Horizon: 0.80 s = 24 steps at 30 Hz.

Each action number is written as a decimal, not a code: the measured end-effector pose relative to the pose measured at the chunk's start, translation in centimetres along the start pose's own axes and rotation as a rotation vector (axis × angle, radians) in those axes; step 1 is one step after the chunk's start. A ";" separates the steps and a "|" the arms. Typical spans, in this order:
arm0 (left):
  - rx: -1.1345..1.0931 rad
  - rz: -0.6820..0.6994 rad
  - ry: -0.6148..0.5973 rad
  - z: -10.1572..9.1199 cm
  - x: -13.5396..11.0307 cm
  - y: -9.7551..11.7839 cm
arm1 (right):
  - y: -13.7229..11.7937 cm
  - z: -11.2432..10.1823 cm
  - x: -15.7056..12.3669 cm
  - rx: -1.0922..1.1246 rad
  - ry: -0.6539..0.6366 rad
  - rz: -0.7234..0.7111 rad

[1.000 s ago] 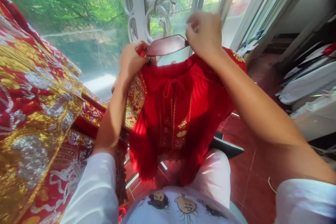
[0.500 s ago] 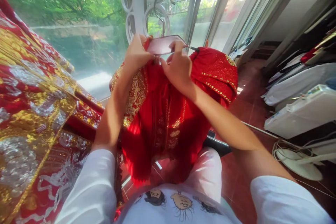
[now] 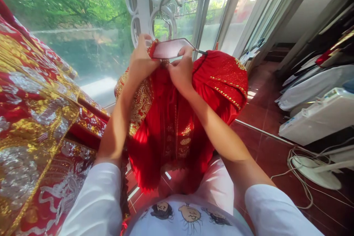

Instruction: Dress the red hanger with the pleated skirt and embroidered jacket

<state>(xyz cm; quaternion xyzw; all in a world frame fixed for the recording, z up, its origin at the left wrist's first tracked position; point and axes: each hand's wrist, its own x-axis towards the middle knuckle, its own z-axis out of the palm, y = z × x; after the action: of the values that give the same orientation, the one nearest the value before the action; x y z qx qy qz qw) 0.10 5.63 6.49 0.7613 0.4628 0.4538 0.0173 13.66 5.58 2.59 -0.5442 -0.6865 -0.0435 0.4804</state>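
Brightly gold-trimmed, the red garment (image 3: pixel 174 136) hangs gathered, pinched by left hand (image 3: pixel 142 61) and right hand (image 3: pixel 181 72).

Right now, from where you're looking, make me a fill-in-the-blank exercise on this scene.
1. The garment between the forearms is mostly ____.
2. The left hand and right hand are at its ____ edge, not its lower one.
3. Outdoors, the leaves are ____.
4. The cloth at far left mixes red, silver and ____.

Missing words: red; upper; green; gold.

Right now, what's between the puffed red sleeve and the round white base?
Head view: red tiled floor, thin white strip and loose pale cables lie between red sleeve and white base.
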 end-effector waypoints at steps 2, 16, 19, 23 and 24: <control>0.046 0.083 0.019 -0.4 -0.4 0.3 | 0.7 0.2 0.7 -0.029 0.001 -0.042; 0.357 0.509 -0.263 -1.8 0.5 4.8 | 1.3 1.9 2.2 -0.007 0.121 -0.061; 0.411 0.501 -0.332 -1.1 1.1 5.1 | 0.9 1.3 1.7 0.046 0.105 -0.036; 0.313 0.342 -0.231 -0.3 1.2 4.7 | 0.4 -1.2 0.4 0.086 0.050 0.034; 0.310 0.324 -0.197 0.0 1.1 4.6 | 0.3 -2.3 0.0 0.068 0.019 0.031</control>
<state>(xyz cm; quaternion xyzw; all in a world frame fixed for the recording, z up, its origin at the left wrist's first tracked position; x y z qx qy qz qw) 3.40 3.79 9.25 0.8598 0.3948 0.2975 -0.1278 15.26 4.32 3.67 -0.5377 -0.6746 -0.0180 0.5054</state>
